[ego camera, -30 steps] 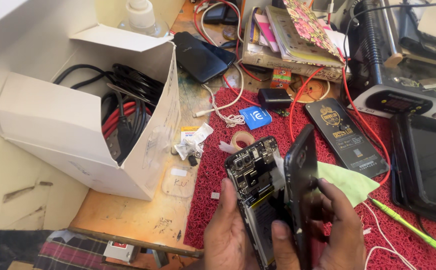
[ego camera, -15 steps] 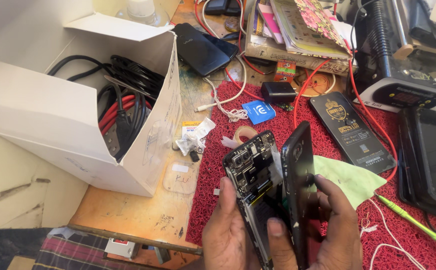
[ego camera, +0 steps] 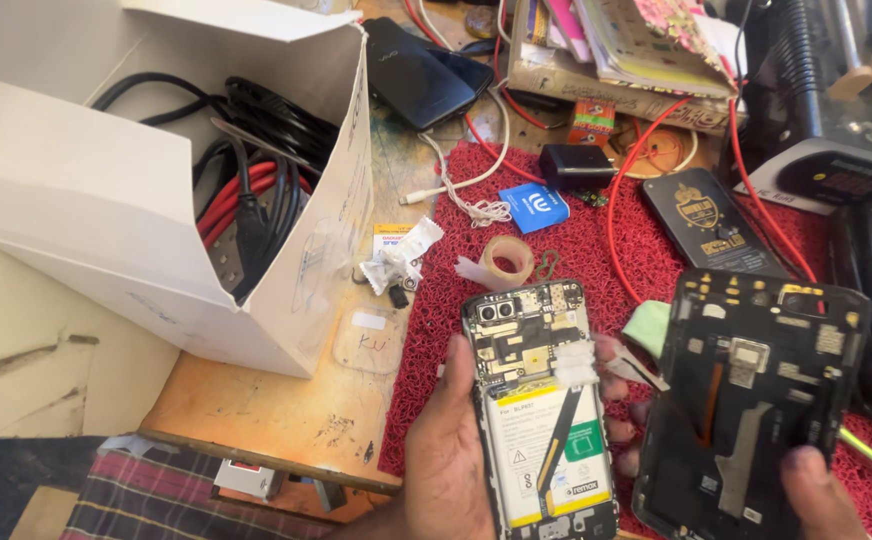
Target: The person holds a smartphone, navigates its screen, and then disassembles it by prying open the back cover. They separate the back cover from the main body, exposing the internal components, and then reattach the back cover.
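The left hand [ego camera: 456,455] is wrapped around an opened smartphone [ego camera: 541,410], thumb along its left edge and fingers showing at the right side — the exposed circuit board, camera pair and white-labelled battery face up. The right hand [ego camera: 821,490], mostly out of view at the bottom edge, grips the lower corner of the black back cover [ego camera: 751,390], which is held just beside the phone with its inner side up, apart from it. Both sit above a red mat [ego camera: 576,240] on the wooden worktop [ego camera: 256,410]. On the mat lie a roll of clear tape [ego camera: 509,260], a blue card [ego camera: 534,208], a black charger block [ego camera: 576,165] and a dark phone case [ego camera: 711,220]. To the left stands a white cardboard box [ego camera: 86,210] full of black and red cables [ego camera: 251,190].
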